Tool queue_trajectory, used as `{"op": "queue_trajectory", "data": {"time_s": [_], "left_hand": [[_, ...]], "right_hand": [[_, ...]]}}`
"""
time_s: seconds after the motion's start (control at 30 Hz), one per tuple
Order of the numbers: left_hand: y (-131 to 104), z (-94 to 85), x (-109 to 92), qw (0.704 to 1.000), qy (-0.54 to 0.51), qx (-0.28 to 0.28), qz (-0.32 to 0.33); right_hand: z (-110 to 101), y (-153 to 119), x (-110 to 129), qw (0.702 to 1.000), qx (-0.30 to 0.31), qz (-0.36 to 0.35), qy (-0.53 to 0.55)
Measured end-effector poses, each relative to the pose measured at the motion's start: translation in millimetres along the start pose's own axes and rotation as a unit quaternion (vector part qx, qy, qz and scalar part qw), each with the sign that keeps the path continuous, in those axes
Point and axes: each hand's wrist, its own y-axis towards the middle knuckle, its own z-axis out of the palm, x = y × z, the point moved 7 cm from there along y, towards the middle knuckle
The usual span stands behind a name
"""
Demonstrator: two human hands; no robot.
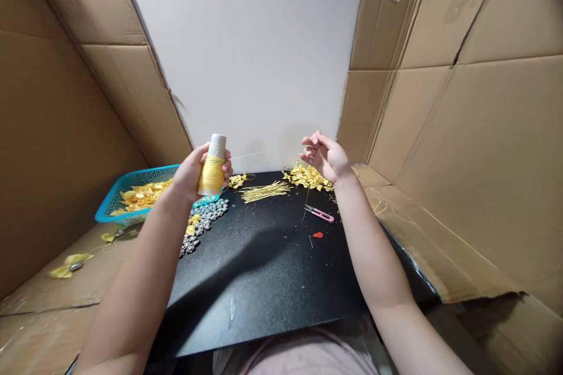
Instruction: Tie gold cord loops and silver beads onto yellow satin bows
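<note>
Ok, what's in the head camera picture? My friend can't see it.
The left hand grips a spool of yellow thread, a strand stretching toward the raised right hand. Pink scissors, gold strips and yellow pieces lie on a black table near a blue basket.

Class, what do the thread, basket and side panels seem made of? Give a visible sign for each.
Thread: yellow fibre, possibly synthetic, faint sheen; fine strands wrap a pale spool.
Basket: likely plastic, smooth, slightly glossy; regular holes pierce its blue wall.
Side panels: cardboard, matt brown; straight creases show.
</note>
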Motion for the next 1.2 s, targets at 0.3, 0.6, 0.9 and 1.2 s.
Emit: {"op": "queue_trajectory", "data": {"time_s": [0.3,0.6,0.9,1.2], "left_hand": [[-12,-43.7,-14,0.979,0.142,-0.137,-0.044],[-15,-43.5,-13,0.977,0.177,-0.113,-0.046],[-5,-12.7,9,0.991,0.101,0.088,-0.028],[-12,3.8,16,0.968,0.168,0.181,-0.035]], "right_hand": [[-117,-26,-42,0.898,-0.058,0.293,-0.323],[-121,-9,-21,0.965,-0.173,0.113,-0.161],[-115,-13,30,0.92,-0.158,-0.106,0.341],[-130,-24,47,0.884,-0.229,-0.166,0.372]]}}
